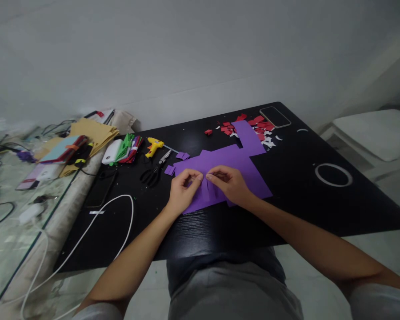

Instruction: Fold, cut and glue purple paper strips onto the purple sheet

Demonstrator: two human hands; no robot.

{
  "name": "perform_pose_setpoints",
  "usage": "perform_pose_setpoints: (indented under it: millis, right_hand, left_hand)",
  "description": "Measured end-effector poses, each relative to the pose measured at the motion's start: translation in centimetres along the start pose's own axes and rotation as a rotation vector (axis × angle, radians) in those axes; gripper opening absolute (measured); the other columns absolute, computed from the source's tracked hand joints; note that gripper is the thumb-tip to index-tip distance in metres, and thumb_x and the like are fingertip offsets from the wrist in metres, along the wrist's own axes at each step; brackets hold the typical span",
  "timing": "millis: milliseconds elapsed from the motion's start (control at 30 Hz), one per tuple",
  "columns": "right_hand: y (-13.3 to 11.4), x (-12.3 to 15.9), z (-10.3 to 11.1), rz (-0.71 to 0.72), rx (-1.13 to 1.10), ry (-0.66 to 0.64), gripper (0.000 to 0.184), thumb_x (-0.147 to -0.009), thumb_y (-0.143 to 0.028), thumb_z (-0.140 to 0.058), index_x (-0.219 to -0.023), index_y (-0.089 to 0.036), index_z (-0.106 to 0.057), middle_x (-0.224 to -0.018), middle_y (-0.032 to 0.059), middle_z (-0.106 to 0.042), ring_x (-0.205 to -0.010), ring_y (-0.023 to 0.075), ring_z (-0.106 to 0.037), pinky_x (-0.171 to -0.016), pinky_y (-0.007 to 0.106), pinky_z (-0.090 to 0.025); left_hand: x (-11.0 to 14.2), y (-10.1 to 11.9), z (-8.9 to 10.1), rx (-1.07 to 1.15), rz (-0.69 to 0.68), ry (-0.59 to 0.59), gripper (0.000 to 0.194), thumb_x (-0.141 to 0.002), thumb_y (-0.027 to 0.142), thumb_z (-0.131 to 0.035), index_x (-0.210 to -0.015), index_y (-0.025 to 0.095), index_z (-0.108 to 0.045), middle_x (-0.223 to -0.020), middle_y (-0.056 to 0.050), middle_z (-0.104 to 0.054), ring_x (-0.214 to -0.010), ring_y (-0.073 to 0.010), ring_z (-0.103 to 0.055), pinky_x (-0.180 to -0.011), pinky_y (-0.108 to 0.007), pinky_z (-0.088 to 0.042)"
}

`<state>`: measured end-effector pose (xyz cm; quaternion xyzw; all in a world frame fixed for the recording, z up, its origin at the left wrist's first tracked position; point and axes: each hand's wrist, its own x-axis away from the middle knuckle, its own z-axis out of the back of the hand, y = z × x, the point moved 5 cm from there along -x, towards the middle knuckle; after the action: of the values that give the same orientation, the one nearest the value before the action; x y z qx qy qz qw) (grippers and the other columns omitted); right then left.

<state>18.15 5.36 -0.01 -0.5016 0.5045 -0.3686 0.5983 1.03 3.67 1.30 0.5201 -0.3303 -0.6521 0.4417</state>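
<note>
My left hand (pixel 186 189) and my right hand (pixel 231 183) meet over a large purple sheet (pixel 253 175) on the black table. Thumb and fingers of each hand are pinched together on a small purple paper strip (pixel 206 194), which hangs down between them. A thin dark line runs down the strip; whether it is a gap or a fold I cannot tell. Left of the sheet lie small purple pieces (pixel 170 170), and more purple pieces (pixel 182 155) rest just behind. Black-handled scissors (pixel 156 171) lie beside them.
A yellow glue gun (pixel 154 146) lies behind the scissors. Red paper scraps (pixel 260 128), a purple strip (pixel 250 137) and a phone (pixel 275 117) are at the back right. A white ring (pixel 333 175) lies on the right. A white cable (pixel 132 213) loops across the left side.
</note>
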Motion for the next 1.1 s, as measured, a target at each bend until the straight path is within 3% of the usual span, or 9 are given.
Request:
perform_pose_setpoints:
  millis: [367, 633, 933, 1100]
  right_hand:
    - [0.46, -0.17, 0.13, -0.048, -0.027, 0.005, 0.02, -0.083, -0.042, -0.079, -0.088, -0.023, -0.076, -0.086, 0.0029, -0.078, -0.082, 0.0191, -0.073, -0.081, 0.034, -0.061]
    - [0.53, -0.39, 0.24, -0.146, -0.161, -0.01, 0.032, -0.073, -0.048, -0.089, -0.082, -0.023, -0.072, -0.076, -0.0005, -0.072, -0.07, 0.0154, -0.068, -0.073, 0.031, -0.06]
    - [0.16, -0.21, 0.27, -0.137, -0.083, -0.042, 0.03, -0.076, -0.05, -0.087, -0.079, -0.023, -0.074, -0.077, 0.0015, -0.074, -0.073, 0.0181, -0.068, -0.075, 0.035, -0.06]
    - [0.3, -0.2, 0.07, -0.105, -0.083, -0.041, 0.022, -0.079, -0.041, -0.082, -0.081, -0.022, -0.071, -0.077, 0.0007, -0.072, -0.072, 0.0161, -0.067, -0.075, 0.032, -0.058]
  left_hand:
    - [-0.05, -0.21, 0.14, 0.001, 0.016, 0.01, 0.022, -0.092, 0.039, -0.072, -0.088, 0.018, -0.072, -0.075, -0.001, -0.07, -0.067, -0.0134, -0.062, -0.067, -0.025, -0.052]
    - [0.02, -0.16, 0.36, -0.049, -0.003, 0.02, 0.021, -0.094, 0.038, -0.07, -0.087, 0.018, -0.07, -0.075, 0.0, -0.068, -0.068, -0.0134, -0.06, -0.068, -0.026, -0.05]
    - [0.13, 0.14, 0.01, -0.059, -0.018, -0.025, 0.022, -0.095, 0.039, -0.068, -0.086, 0.019, -0.069, -0.077, -0.001, -0.07, -0.069, -0.0141, -0.063, -0.071, -0.027, -0.053]
    - [0.16, -0.04, 0.05, -0.075, -0.017, -0.022, 0.021, -0.095, 0.038, -0.069, -0.088, 0.019, -0.071, -0.079, -0.002, -0.071, -0.071, -0.0145, -0.064, -0.072, -0.027, -0.053]
